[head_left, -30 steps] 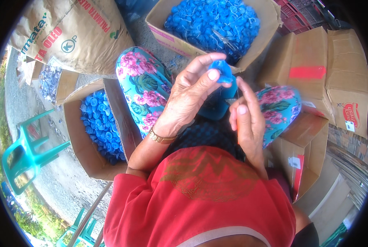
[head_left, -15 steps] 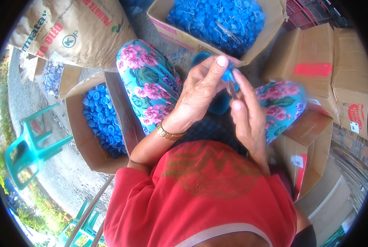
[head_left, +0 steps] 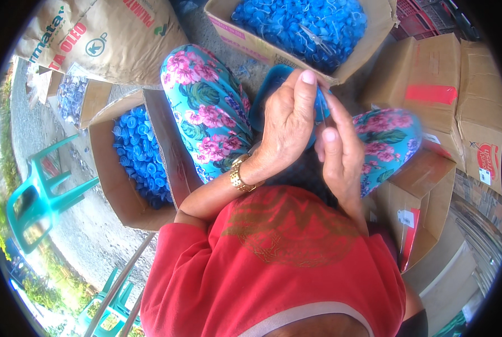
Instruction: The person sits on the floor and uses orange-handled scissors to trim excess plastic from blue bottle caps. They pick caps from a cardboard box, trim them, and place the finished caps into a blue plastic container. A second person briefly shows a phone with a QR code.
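My left hand [head_left: 289, 115], with a gold-coloured watch or bracelet [head_left: 241, 173] at the wrist, pinches a small blue plastic piece [head_left: 320, 104] between thumb and fingers. Against the same piece, my right hand [head_left: 340, 143] has its fingers closed around a thin blade-like tool, mostly hidden now by the fingers. Both hands meet above my lap. Below and behind them a blue basin [head_left: 260, 101] rests between my knees, partly covered by the left hand.
Beyond my knees stands a cardboard box [head_left: 251, 48] of blue pieces, with small snips [head_left: 312, 36] on top. Another box [head_left: 108, 168] at left holds round blue pieces. A paper sack [head_left: 110, 45], green chair [head_left: 43, 196] and stacked cartons [head_left: 430, 73] surround me.
Both hands have shifted slightly, and my left hand has turned, covering more of the blue piece. The blade between my right fingers shows less than before. More of the basin is visible.
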Tool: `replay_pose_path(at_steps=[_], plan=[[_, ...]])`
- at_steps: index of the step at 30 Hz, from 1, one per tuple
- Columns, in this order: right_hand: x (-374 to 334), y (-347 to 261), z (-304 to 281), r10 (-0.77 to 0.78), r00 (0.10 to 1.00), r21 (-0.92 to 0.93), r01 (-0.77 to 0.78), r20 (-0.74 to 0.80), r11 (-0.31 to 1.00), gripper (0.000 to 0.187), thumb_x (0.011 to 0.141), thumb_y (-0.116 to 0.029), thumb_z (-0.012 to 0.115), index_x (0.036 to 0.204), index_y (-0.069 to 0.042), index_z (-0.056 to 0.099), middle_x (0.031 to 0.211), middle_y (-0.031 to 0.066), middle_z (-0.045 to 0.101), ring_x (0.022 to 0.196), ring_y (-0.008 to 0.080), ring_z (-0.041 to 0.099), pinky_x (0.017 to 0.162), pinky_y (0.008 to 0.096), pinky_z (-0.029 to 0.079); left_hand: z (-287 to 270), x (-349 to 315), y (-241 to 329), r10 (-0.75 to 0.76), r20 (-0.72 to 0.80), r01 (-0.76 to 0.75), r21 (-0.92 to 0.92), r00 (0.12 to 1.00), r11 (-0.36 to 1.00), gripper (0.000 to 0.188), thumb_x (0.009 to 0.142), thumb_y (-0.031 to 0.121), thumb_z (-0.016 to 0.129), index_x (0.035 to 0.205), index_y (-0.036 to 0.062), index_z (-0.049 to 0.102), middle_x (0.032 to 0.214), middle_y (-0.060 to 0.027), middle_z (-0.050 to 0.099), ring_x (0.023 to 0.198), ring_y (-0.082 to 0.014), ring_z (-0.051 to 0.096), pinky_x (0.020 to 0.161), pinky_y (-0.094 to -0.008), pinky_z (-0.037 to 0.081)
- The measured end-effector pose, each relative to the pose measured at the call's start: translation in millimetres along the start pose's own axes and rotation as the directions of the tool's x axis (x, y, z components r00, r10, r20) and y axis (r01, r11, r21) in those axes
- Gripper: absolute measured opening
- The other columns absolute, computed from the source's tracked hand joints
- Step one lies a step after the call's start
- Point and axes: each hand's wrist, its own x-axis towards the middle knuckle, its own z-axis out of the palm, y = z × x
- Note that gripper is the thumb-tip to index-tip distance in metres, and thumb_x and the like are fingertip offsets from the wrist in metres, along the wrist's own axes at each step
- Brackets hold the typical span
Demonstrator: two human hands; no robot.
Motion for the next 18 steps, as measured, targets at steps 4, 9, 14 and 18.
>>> replay_pose_path(at_steps=[4, 9, 14, 18], plan=[[0.0, 5.7, 4.3, -0.021, 1.000, 0.078, 0.022, -0.010, 0.997, 0.038, 0.096, -0.016, 0.042, 0.130, -0.001, 0.050, 0.112, 0.0180, 0.063, 0.097, 0.0259, 0.064, 0.085, 0.0351, 0.048, 0.1, -0.7, 0.4, 0.035, -0.038, -0.034, 0.041, 0.999, 0.999, 0.055, 0.101, 0.044, 0.026, 0.093, 0.0040, 0.062, 0.068, -0.0017, 0.054, 0.054, -0.0080, 0.047, 0.050, -0.0238, 0.038], [0.5, -1.4, 1.5, 0.071, 0.996, 0.160, -0.078, 0.049, 0.984, 0.039, 0.096, -0.017, 0.042, 0.129, 0.001, 0.049, 0.110, 0.0198, 0.063, 0.099, 0.0273, 0.064, 0.085, 0.0350, 0.048, 2.0, -3.0, 1.5, 0.025, -0.059, -0.026, -0.013, 0.998, 1.000, 0.052, 0.102, 0.042, 0.027, 0.093, 0.0043, 0.062, 0.066, -0.0014, 0.053, 0.055, -0.0074, 0.047, 0.050, -0.0236, 0.038], [3.2, 7.6, 9.8, -0.087, 0.993, 0.038, 0.090, -0.076, 0.995, 0.040, 0.098, -0.020, 0.040, 0.130, 0.003, 0.047, 0.114, 0.0179, 0.062, 0.103, 0.0255, 0.062, 0.088, 0.0339, 0.047, 11.0, -1.0, 1.6, 0.034, -0.109, -0.042, -0.076, 0.993, 0.996, 0.044, 0.101, 0.037, 0.033, 0.096, 0.0034, 0.060, 0.067, -0.0054, 0.056, 0.058, -0.0126, 0.055, 0.055, -0.0278, 0.044], [3.2, 6.7, 10.2, -0.077, 0.993, 0.069, 0.083, -0.085, 0.994, 0.041, 0.099, -0.022, 0.039, 0.131, 0.002, 0.047, 0.122, 0.0162, 0.058, 0.106, 0.0235, 0.059, 0.090, 0.0327, 0.045, 12.3, -0.9, 1.5, 0.104, -0.150, -0.108, -0.019, 0.983, 0.994, 0.039, 0.100, 0.036, 0.038, 0.097, 0.0029, 0.059, 0.069, -0.0095, 0.059, 0.061, -0.0180, 0.060, 0.059, -0.0310, 0.048]])
